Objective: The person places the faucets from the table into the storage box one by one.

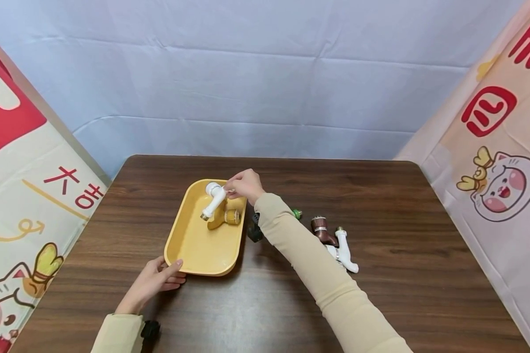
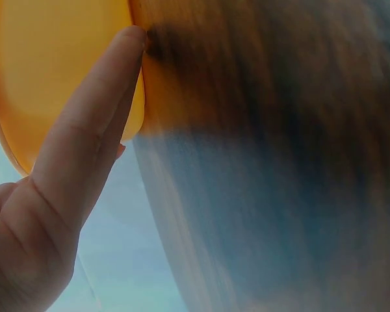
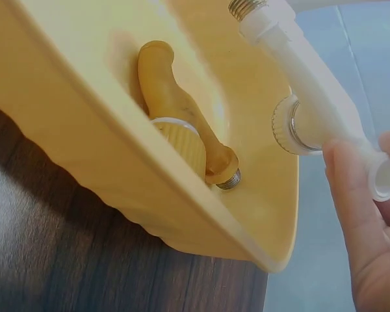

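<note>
A white faucet [image 1: 215, 200] with a brass threaded end is pinched at its spout by my right hand [image 1: 246, 185], over the far part of a yellow tray [image 1: 201, 262]. Inside that tray lies a yellow faucet [image 3: 175, 104] with a ribbed knob and a metal thread, below the white one. My left hand [image 1: 159, 278] holds the tray's near left corner, thumb on the rim and the other fingers along the outside. In the left wrist view a straight finger [image 2: 91, 117] lies against the tray's wall.
Right of the tray, partly behind my right forearm, lie a black item [image 1: 254, 229] and a green piece [image 1: 297, 214]. Farther right are a brown faucet [image 1: 322, 230] and another white faucet [image 1: 344, 251] on the wooden table [image 1: 402, 274]. A pale cloth [image 1: 265, 88] hangs behind.
</note>
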Demonstrator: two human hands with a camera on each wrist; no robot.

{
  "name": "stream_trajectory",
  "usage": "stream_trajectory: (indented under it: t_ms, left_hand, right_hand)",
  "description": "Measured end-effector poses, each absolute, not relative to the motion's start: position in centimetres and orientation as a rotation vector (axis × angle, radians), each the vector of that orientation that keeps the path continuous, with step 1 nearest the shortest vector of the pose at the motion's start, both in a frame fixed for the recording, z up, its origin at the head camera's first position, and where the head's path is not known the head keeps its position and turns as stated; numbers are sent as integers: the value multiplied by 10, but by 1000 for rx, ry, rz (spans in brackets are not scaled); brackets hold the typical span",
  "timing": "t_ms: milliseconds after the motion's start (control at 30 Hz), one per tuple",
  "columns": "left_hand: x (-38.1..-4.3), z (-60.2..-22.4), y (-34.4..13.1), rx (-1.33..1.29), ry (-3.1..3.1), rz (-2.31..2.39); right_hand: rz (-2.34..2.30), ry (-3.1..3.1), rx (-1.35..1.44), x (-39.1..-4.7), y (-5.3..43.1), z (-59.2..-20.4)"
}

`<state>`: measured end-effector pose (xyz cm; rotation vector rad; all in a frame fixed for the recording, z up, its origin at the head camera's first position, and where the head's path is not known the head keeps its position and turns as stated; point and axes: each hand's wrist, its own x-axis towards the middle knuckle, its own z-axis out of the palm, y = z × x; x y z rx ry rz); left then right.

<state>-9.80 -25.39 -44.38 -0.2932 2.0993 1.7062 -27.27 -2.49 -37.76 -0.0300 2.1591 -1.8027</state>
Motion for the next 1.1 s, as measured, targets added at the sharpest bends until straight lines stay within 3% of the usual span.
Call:
stream_trajectory:
  t_ms: [1100]
  left_hand:
    - [-95,-440,-253,-303,2107,1701]
  right_hand:
    - [-1939,2087,270,-268,-52,-392]
